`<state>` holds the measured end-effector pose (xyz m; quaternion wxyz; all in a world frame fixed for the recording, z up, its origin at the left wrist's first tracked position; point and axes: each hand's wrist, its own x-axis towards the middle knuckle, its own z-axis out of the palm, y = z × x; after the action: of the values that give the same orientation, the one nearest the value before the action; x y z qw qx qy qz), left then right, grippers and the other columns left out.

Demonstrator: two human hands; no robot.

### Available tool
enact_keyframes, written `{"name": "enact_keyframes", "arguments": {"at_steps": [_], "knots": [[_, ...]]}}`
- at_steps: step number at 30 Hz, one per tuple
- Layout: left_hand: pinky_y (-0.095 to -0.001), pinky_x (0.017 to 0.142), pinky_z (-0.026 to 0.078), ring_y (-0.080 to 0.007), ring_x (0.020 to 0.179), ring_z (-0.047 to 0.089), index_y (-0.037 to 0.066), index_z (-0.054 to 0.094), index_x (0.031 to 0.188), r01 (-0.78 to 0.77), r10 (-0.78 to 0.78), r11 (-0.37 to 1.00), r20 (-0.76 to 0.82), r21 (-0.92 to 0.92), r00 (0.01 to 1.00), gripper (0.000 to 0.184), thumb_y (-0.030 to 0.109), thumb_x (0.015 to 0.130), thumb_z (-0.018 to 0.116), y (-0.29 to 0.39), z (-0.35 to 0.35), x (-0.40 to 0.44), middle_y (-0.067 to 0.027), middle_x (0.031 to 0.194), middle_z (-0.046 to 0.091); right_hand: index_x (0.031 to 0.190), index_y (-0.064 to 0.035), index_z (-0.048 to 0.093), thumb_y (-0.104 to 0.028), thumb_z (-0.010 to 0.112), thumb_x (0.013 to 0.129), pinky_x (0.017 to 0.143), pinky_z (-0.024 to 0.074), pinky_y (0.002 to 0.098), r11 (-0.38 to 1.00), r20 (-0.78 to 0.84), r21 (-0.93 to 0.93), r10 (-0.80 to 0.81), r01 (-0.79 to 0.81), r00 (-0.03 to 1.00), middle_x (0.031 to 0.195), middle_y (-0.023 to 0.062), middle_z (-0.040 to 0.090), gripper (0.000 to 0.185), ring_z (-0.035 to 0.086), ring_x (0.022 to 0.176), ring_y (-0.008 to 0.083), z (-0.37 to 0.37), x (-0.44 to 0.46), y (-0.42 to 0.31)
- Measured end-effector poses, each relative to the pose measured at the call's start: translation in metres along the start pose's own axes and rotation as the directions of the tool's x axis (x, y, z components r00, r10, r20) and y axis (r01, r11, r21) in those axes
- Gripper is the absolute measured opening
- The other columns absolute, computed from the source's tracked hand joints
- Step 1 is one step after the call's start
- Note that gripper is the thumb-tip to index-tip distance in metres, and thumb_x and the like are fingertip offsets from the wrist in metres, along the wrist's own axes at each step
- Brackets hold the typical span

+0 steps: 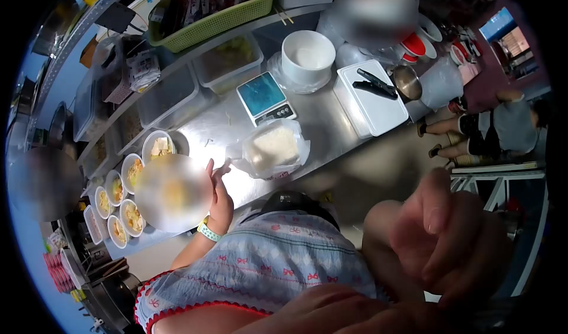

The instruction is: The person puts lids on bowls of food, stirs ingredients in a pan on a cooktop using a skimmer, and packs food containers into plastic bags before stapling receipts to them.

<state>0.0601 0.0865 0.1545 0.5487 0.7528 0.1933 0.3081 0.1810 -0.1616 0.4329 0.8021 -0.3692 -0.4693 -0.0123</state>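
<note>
While your left hand [221, 208] meets the edge of a blurred round bowl [171, 195] beside small round tubs [147, 148] of yellowish food [161, 149] on the shiny metal bench [323, 147], your right hand [452, 233] curls up close; whether either grips, I cannot tell.

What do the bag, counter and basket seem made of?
Bag: likely thin, translucent plastic; it's crinkled and pale contents show through. Counter: probably stainless steel, smooth, grey, with bright glare. Basket: likely moulded green plastic, its wall evenly perforated; finish unclear.
</note>
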Motion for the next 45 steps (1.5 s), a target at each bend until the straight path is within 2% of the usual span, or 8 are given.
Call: {"name": "enact_keyframes", "arguments": {"at_steps": [10,11,13,14,28,33,41,45], "knots": [[-0.0313,0.088,0.044,-0.0129,0.065,0.055,0.002,0.056,0.092,-0.021,0.094,0.961,0.253,-0.275,0.963,0.011,0.012,0.095,0.052,0.000,-0.017,0.002,-0.0089,0.085,0.064,0.126,-0.0195,0.055,-0.031,0.057,0.092,0.099,0.0367,0.0556,0.498,0.202,0.797,0.315,-0.343,0.927,0.107,0.0146,0.061,0.036,0.058,0.101,0.0286,-0.104,-0.118,0.038],[-0.0294,0.085,0.046,-0.0132,0.066,0.055,0.002,0.056,0.097,0.100,-0.002,0.944,0.300,-0.314,0.954,0.011,0.012,0.094,0.052,0.010,-0.010,0.001,-0.0094,0.086,0.064,0.126,-0.0185,0.054,-0.031,0.057,0.092,0.100,0.0362,0.0545,0.855,0.305,0.049,0.480,-0.517,0.823,0.112,0.0169,0.060,0.037,0.056,0.105,0.0319,-0.110,-0.138,0.045],[-0.0311,0.077,0.052,-0.0186,0.078,0.063,0.001,0.044,0.127,-0.017,0.116,0.931,0.252,-0.365,0.961,0.035,-0.001,0.092,0.049,0.045,0.037,0.006,-0.0154,0.096,0.065,0.128,-0.0167,0.054,-0.032,0.056,0.092,0.103,0.0353,0.0525,-0.274,-0.257,-0.959,0.711,-0.079,0.655,0.121,0.0215,0.057,0.039,0.052,0.114,0.0384,-0.104,-0.210,0.030],[-0.0326,0.079,0.052,-0.0202,0.082,0.064,0.001,0.045,0.127,-0.031,0.144,0.916,0.255,-0.400,0.956,0.035,-0.002,0.092,0.048,0.067,0.052,0.004,-0.0173,0.098,0.064,0.127,-0.0146,0.055,-0.033,0.056,0.092,0.102,0.0364,0.0482,-0.155,-0.239,-0.970,0.748,-0.187,0.620,0.123,0.0210,0.055,0.039,0.051,0.117,0.0370,-0.123,-0.257,0.031],[-0.0343,0.092,0.045,-0.0216,0.096,0.058,-0.004,0.055,0.117,0.107,0.275,0.926,0.841,-0.363,0.466,0.025,0.007,0.095,0.048,0.103,0.258,-0.069,-0.0137,0.105,0.061,0.120,-0.0096,0.056,-0.012,0.060,0.084,0.091,0.0445,0.0374,-0.055,-0.485,-0.306,-0.850,-0.950,0.205,0.115,0.0134,0.057,0.036,0.055,0.103,0.0248,-0.315,-0.460,-0.371],[-0.0302,0.088,0.046,-0.0175,0.091,0.058,-0.004,0.058,0.113,0.142,0.158,0.956,0.858,-0.257,0.489,0.023,0.010,0.097,0.048,0.137,0.369,-0.129,-0.0114,0.101,0.061,0.123,-0.0130,0.054,-0.020,0.062,0.084,0.097,0.0423,0.0390,-0.532,-0.336,0.170,-0.822,-0.829,0.459,0.123,0.0153,0.053,0.041,0.049,0.116,0.0324,-0.449,-0.529,-0.582],[-0.0313,0.090,0.048,-0.0172,0.097,0.059,-0.003,0.058,0.116,0.149,-0.004,0.986,0.893,-0.071,0.451,0.026,0.013,0.098,0.049,0.153,0.431,-0.170,-0.0099,0.106,0.063,0.125,-0.0123,0.055,-0.031,0.048,0.092,0.098,0.0413,0.0453,-0.385,-0.517,0.705,-0.854,-0.596,-0.061,0.128,0.0127,0.054,0.039,0.051,0.117,0.0340,-0.551,-0.528,-0.707],[-0.0295,0.086,0.049,-0.0180,0.097,0.061,-0.001,0.062,0.112,0.189,-0.164,0.980,0.817,0.068,0.552,0.023,0.007,0.097,0.047,0.155,0.424,-0.166,-0.0112,0.106,0.065,0.120,-0.0071,0.058,-0.028,0.046,0.095,0.092,0.0456,0.0429,-0.755,-0.745,0.505,-0.626,-0.418,0.229,0.117,0.0151,0.059,0.035,0.056,0.108,0.0321,-0.541,-0.551,-0.685]]}}
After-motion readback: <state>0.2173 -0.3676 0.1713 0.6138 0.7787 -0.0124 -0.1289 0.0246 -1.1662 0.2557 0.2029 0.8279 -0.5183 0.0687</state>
